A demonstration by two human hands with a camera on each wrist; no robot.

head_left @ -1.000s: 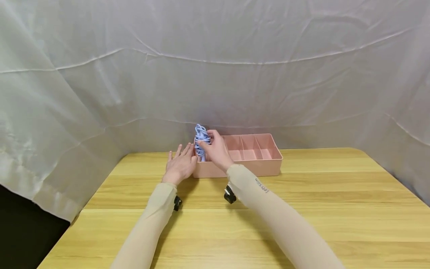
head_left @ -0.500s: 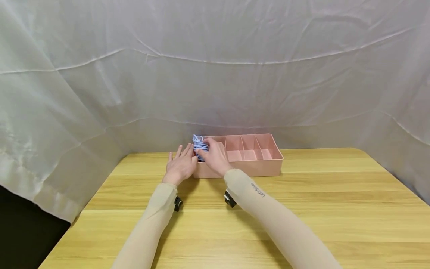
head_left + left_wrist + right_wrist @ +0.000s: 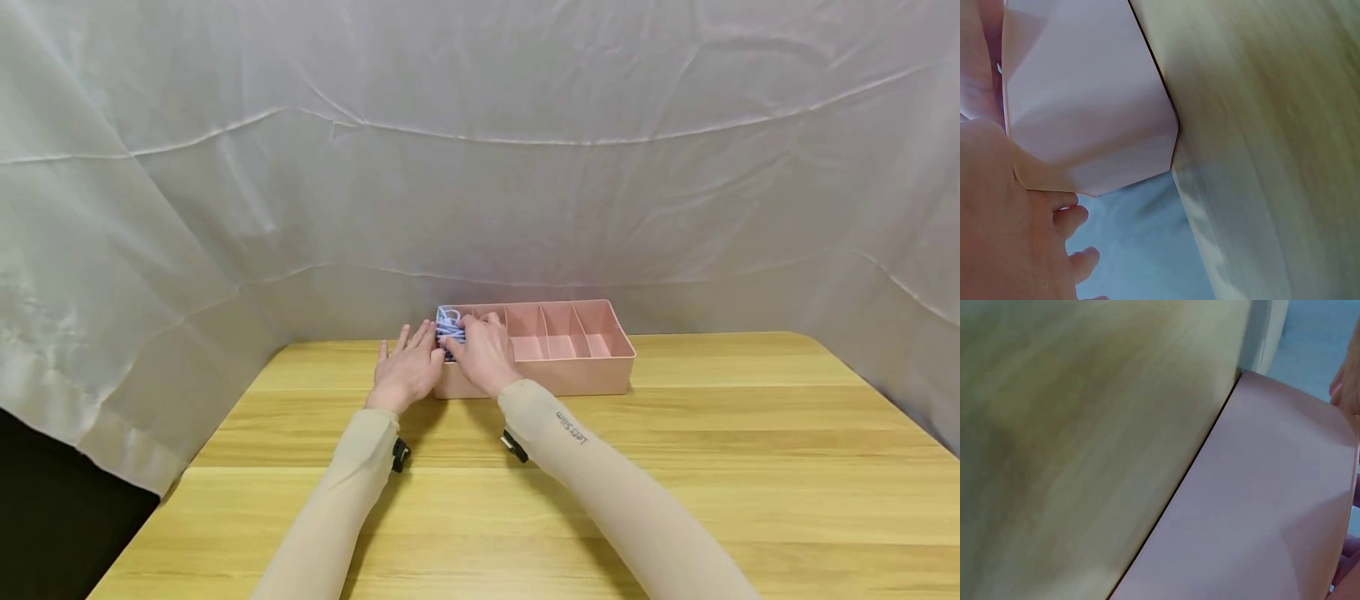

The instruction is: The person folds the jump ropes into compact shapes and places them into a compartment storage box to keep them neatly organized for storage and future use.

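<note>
1. A pale wooden counter [image 3: 675,467] is seen, backed and flanked by a creased white sheet [image 3: 525,167].
2. A pink divided tray [image 3: 585,373] stands at the far edge of the counter, close to the sheet.
3. A bundle of light blue cord [image 3: 448,325] lies in the tray's leftmost compartment, its loops showing just above the rim.
4. The right hand [image 3: 482,354] is laid over the bundle, fingers curled down onto it, apparently pressing it in.
5. The left hand [image 3: 407,371] rests with straight fingers against the tray's left end and holds nothing.
6. In judgement, the step is best done with the tray kept braced, the cord pushed down evenly, and stray loops tucked below the rim before the fingers are lifted.
</note>
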